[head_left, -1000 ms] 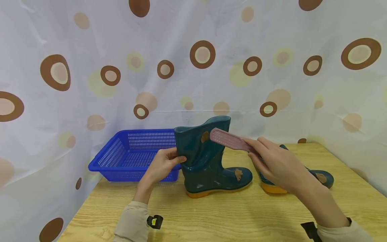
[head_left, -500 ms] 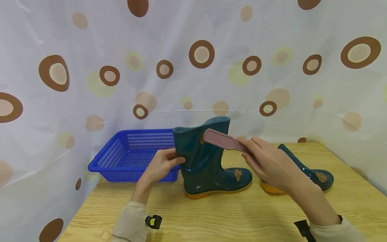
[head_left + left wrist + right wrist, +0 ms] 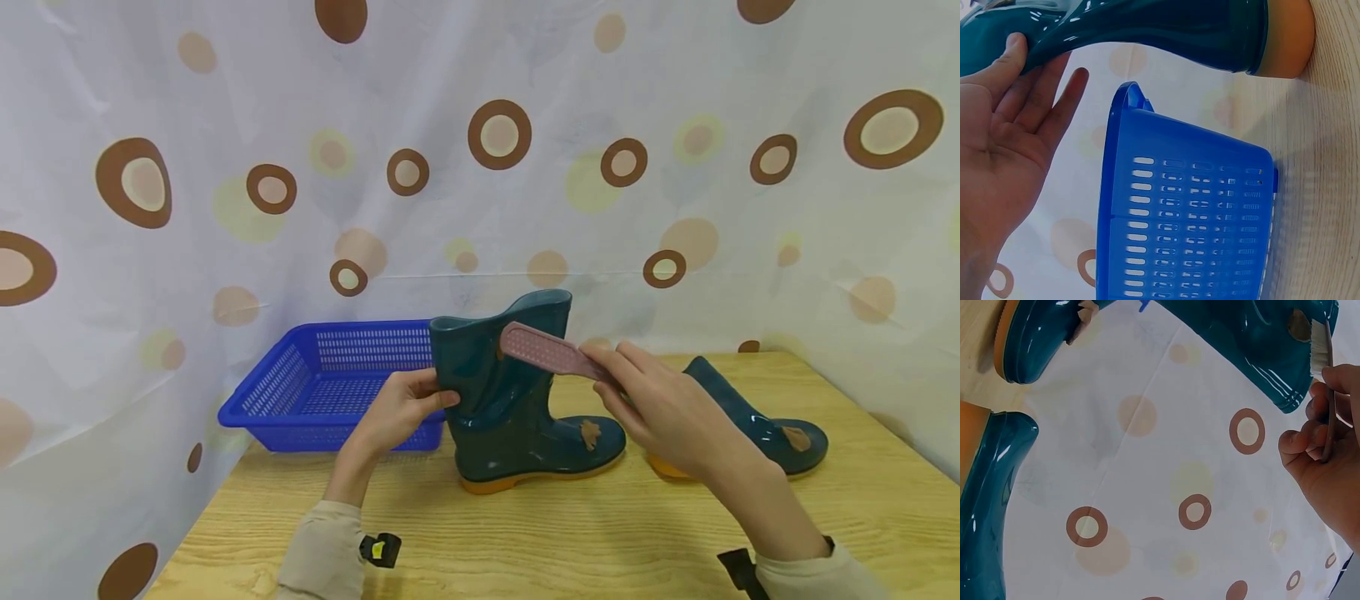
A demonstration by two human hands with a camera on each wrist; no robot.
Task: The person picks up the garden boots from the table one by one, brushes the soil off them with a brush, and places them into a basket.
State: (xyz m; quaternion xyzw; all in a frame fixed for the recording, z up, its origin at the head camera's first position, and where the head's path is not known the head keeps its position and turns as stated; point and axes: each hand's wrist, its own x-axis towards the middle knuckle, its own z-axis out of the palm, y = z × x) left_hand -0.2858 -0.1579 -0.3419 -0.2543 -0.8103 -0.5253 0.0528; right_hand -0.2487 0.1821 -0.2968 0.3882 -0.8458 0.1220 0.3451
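A dark teal rain boot (image 3: 517, 433) with an orange sole stands upright on the table. My left hand (image 3: 401, 410) pinches the back of its shaft, thumb on the near side; the left wrist view shows the thumb (image 3: 1013, 59) on the rubber. My right hand (image 3: 671, 408) grips a pink brush (image 3: 543, 348) by its handle. White bristles (image 3: 1319, 350) face the boot's upper shaft in the right wrist view, close to a brown patch (image 3: 1299, 326); whether they touch it I cannot tell. Another brown patch (image 3: 590, 434) marks the toe.
A second teal boot (image 3: 783, 437) lies tilted at the right, its heel partly behind my right hand. Behind my left hand is a blue plastic basket (image 3: 300, 425). A patterned curtain (image 3: 480, 217) hangs behind the wooden table (image 3: 420, 542).
My right hand has moved the brush a little left along the boot's upper shaft, so it covers most of the brown patch there. The left hand and boot have hardly moved.
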